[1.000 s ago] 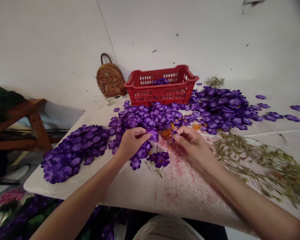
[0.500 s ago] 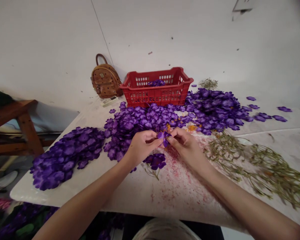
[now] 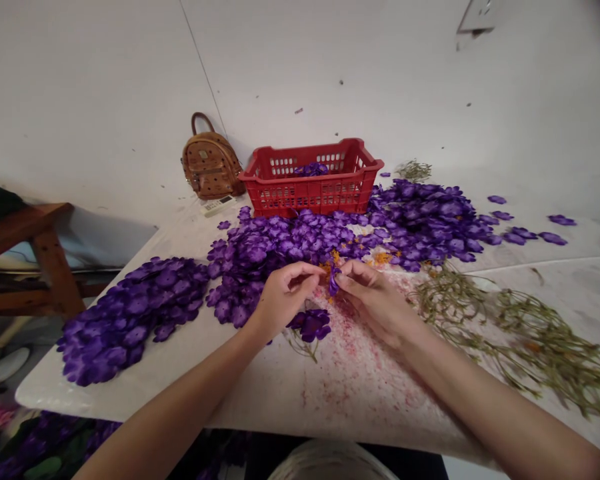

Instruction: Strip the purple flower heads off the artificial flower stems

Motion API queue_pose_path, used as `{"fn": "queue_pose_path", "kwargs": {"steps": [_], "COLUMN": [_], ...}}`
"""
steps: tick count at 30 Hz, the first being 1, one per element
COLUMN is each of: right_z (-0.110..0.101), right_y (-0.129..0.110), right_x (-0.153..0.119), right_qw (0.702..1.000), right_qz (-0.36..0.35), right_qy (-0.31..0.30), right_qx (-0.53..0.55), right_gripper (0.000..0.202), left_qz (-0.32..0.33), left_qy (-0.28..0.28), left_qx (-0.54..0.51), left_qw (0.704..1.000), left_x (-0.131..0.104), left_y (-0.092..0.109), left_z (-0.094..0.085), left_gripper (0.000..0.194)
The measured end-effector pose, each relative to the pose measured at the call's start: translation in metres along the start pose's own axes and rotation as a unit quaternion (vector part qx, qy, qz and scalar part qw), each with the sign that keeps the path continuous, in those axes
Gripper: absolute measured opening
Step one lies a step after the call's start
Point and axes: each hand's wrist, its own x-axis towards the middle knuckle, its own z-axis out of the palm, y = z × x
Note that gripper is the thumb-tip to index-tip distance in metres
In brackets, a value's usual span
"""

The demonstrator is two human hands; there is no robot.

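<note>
Over the middle of the table, my right hand point(image 3: 367, 285) pinches a small purple artificial flower point(image 3: 333, 281) between thumb and forefinger. My left hand point(image 3: 291, 293) is just to its left, thumb and forefinger drawn together. A bit of orange shows at the left fingertips, too small to tell whether it is held or lies behind. Below the hands lies a green stem with dark purple blooms point(image 3: 312, 325), partly covered by the left hand. Small orange flower centres point(image 3: 381, 257) are scattered just beyond my right hand.
Purple petal heaps lie at left point(image 3: 135, 313), centre point(image 3: 260, 247) and right point(image 3: 430, 217). A red plastic crate point(image 3: 310, 195), a brown backpack point(image 3: 211, 163) and a remote control point(image 3: 219, 205) stand along the wall. Bare green stems point(image 3: 545, 333) spread over the table's right side.
My left fingers have come off the purple flower and moved slightly left. The flower stays in my right hand, now turned narrow side on.
</note>
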Motion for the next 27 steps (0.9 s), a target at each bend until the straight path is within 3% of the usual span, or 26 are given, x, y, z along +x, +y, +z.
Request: {"fn": "queue_pose_path", "kwargs": {"steps": [3, 7, 11, 16, 19, 24, 27], "right_z": [0.002, 0.001, 0.002, 0.007, 0.007, 0.001, -0.002], "right_y": [-0.001, -0.001, -0.003, -0.006, -0.006, -0.004, -0.006], "right_x": [-0.001, -0.003, -0.004, -0.005, -0.005, -0.005, -0.005], "right_qw": [0.997, 0.999, 1.000, 0.993, 0.980, 0.956, 0.953], "right_qz": [0.043, 0.029, 0.003, -0.018, -0.077, -0.161, -0.162], "right_qy": [-0.009, -0.012, 0.001, -0.065, -0.038, -0.010, 0.004], "right_qx": [0.057, 0.017, -0.010, -0.099, -0.181, -0.246, -0.255], "right_gripper": [0.035, 0.036, 0.034, 0.041, 0.026, 0.013, 0.015], "left_qz": [0.026, 0.063, 0.008, -0.077, -0.093, -0.075, -0.021], "left_qy": [0.015, 0.026, 0.014, -0.013, -0.017, -0.033, 0.008], "left_qx": [0.034, 0.069, 0.012, -0.080, -0.089, -0.033, 0.096], "left_qw": [0.999, 0.995, 1.000, 0.994, 0.992, 0.996, 0.995], "left_x": [-0.003, -0.006, -0.004, -0.004, -0.005, -0.006, -0.021], "left_y": [-0.003, -0.001, 0.006, 0.008, 0.007, 0.013, 0.021], "left_z": [0.004, 0.007, 0.004, 0.005, 0.007, 0.004, 0.000], "left_gripper": [0.010, 0.012, 0.017, 0.028, 0.029, 0.025, 0.025]}}
